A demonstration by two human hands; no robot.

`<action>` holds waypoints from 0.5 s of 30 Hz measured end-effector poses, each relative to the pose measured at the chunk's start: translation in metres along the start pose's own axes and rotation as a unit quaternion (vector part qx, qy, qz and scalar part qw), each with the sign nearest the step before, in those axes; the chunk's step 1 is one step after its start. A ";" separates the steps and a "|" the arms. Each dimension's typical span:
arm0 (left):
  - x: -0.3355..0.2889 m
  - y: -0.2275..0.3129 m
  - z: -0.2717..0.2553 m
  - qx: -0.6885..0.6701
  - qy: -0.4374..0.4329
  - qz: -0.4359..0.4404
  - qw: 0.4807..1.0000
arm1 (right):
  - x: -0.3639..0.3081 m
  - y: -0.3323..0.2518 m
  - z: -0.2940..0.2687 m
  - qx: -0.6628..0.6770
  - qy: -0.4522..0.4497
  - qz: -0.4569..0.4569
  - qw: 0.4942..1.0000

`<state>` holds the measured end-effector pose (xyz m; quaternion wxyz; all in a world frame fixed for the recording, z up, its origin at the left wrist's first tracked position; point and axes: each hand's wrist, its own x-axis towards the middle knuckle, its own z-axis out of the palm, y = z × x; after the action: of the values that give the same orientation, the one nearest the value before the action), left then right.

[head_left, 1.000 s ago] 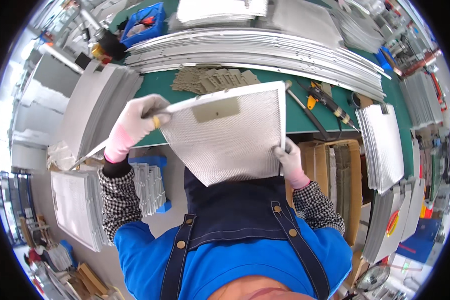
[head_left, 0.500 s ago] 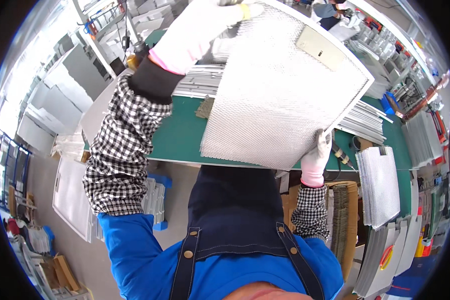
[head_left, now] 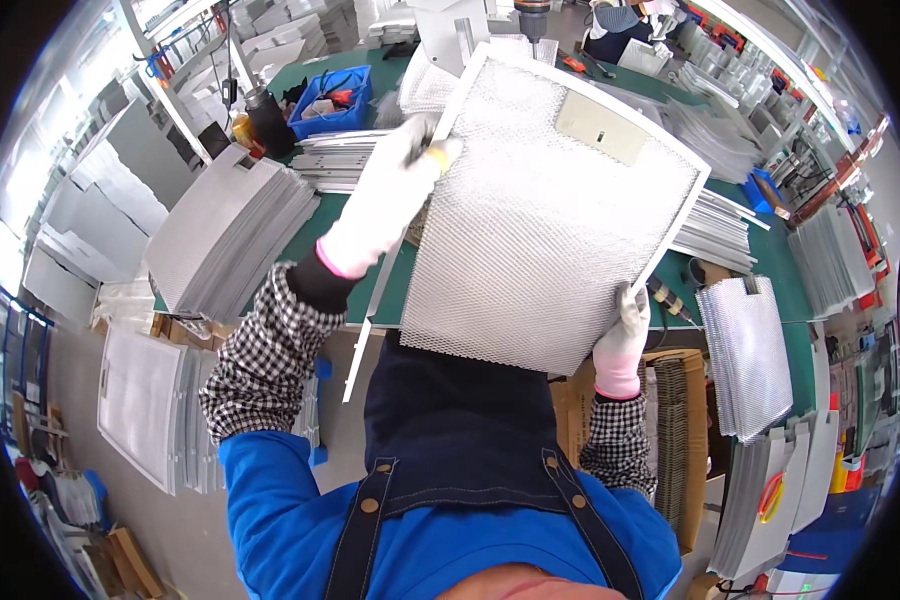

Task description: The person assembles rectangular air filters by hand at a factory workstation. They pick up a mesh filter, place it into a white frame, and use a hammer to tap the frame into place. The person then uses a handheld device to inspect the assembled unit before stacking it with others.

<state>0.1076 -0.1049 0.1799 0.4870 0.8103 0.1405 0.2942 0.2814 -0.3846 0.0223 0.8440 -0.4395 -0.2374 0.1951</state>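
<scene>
A silvery mesh panel is tilted up in front of me over the bench edge. White frame strips border its top and right sides, and a beige plate sits near its top. My left hand, in a white glove, is closed around a long white frame strip. That strip meets the panel's top left corner and slants away from the mesh lower down. My right hand, also gloved, grips the panel's lower right edge, its thumb on the front.
The green bench carries stacked panels on the left, mesh sheets and a power screwdriver on the right. A blue bin stands at the back. Below the bench is a cardboard box. Another person works far off.
My left hand has come down and nearer, and the panel's top has lowered with it. The white strip now shows below the left hand. My right hand keeps its grip, slightly lower.
</scene>
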 end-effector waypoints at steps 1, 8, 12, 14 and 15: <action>-0.011 0.000 0.004 -0.019 0.023 -0.002 1.000 | 0.001 -0.002 0.000 -0.006 -0.003 0.004 1.000; -0.040 0.002 0.011 -0.260 0.033 -0.068 0.963 | -0.008 0.013 0.011 -0.012 -0.005 0.069 0.998; -0.040 -0.019 0.003 -0.164 0.013 -0.067 0.984 | -0.018 0.007 0.030 -0.028 -0.004 0.043 0.999; -0.043 -0.030 0.006 -0.101 0.037 -0.031 0.994 | -0.018 0.008 0.025 -0.039 0.006 0.043 0.998; -0.046 -0.034 0.006 -0.071 0.026 -0.059 0.995 | -0.017 0.008 0.023 -0.047 0.013 0.042 0.998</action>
<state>0.0766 -0.1164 0.1327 0.5564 0.7560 0.1792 0.2947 0.2540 -0.3750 0.0234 0.8167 -0.4903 -0.2170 0.2136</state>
